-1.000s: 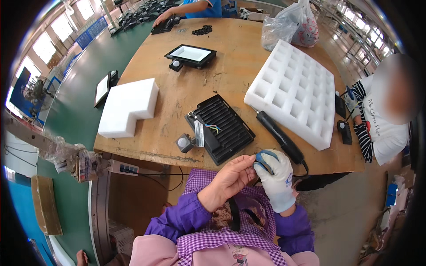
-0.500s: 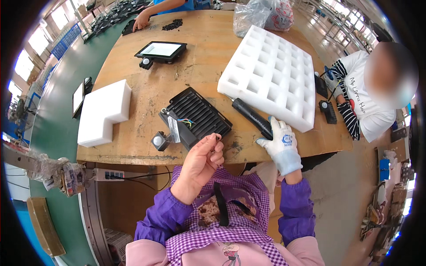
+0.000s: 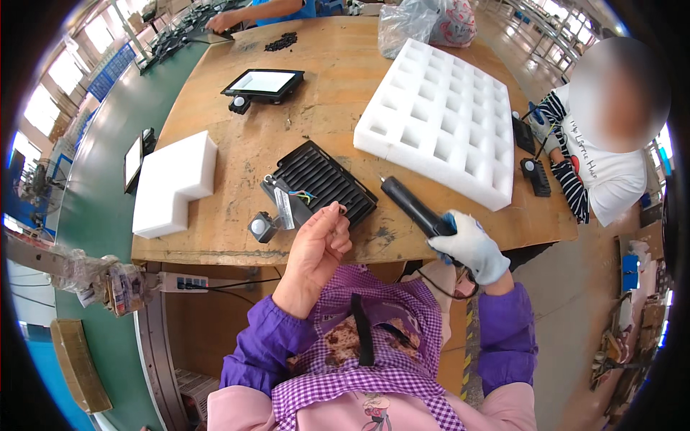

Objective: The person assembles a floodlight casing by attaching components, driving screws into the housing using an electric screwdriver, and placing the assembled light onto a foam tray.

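Observation:
A black finned floodlight [image 3: 327,179] lies face down on the wooden table in front of me, coloured wires poking out by its bracket. A sensor [image 3: 261,227] with a white dome is attached at its near left. Bare, my left hand [image 3: 322,241] is over the near edge of the lamp with thumb and fingers pinched; a tiny dark piece shows at the fingertips, too small to name. In a white glove, my right hand [image 3: 471,248] grips the rear of a black electric screwdriver [image 3: 413,205], its bit pointing away and left toward the lamp.
A white foam block with square pockets [image 3: 438,118] lies right of the screwdriver, an L-shaped foam piece [image 3: 176,183] at left. Another floodlight [image 3: 266,82] and small black parts [image 3: 281,41] are farther back. A co-worker [image 3: 596,144] sits at right; another person's hand [image 3: 224,21] shows far left.
My right hand has wrapped round the screwdriver and shifted it slightly, with the hand now nearer the table edge. My left hand stays pinched, moved a little left. The far person's hand moved left.

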The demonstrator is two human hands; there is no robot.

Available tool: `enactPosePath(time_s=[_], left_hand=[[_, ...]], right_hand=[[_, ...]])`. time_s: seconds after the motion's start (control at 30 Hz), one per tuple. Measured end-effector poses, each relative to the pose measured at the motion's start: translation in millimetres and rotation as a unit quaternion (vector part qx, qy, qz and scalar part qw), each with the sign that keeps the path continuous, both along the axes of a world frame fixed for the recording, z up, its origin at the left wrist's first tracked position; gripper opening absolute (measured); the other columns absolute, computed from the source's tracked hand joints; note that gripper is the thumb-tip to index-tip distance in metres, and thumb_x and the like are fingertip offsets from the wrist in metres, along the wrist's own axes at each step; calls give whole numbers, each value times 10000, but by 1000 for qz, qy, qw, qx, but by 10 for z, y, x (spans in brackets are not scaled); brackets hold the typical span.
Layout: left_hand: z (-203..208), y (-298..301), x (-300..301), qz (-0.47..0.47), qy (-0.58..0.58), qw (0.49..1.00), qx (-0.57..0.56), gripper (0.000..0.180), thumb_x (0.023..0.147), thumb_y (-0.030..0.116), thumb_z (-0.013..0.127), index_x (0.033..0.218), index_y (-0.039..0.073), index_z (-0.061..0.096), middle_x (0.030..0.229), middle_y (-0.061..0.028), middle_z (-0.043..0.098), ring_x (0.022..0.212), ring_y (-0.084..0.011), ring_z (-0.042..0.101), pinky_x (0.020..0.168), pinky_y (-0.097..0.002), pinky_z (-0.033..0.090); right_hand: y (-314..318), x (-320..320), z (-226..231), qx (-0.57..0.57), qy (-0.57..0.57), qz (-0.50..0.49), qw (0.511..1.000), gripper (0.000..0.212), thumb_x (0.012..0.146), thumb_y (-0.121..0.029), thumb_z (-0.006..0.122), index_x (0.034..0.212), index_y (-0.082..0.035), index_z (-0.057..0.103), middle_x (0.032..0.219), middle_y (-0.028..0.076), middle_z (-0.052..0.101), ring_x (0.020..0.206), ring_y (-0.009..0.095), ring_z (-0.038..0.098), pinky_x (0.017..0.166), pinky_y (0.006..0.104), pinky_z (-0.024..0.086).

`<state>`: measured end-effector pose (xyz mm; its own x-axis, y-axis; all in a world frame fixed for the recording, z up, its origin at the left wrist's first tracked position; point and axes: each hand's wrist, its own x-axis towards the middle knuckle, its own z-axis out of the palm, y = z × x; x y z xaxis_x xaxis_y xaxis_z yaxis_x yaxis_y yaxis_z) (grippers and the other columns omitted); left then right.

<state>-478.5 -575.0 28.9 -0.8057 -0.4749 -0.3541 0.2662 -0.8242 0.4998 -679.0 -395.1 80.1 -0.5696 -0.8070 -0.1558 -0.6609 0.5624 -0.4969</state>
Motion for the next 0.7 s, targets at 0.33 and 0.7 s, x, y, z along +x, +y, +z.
enactPosePath(time_s=[0.33, 0.7], left_hand=[[67, 10, -48, 5, -18, 999, -32, 144, 998, 222, 522, 965, 87, 562, 733, -1, 501, 551, -79, 383, 532, -230, 325], [143, 96, -64, -20, 2, 997, -76, 168, 1010, 207, 496, 980, 53, 555, 730, -29, 527, 540, -82, 388, 520, -234, 341]], right_hand=[[619, 498, 88, -96, -513, -47, 852, 597, 634, -119, 778, 1166, -3, 533, 909, 9, 584, 839, 100, 561, 796, 257, 459], [721, 606, 36, -55, -528, -21, 847, 703, 610, -138, 818, 1233, -2, 521, 1056, 29, 582, 980, 123, 538, 910, 270, 421]])
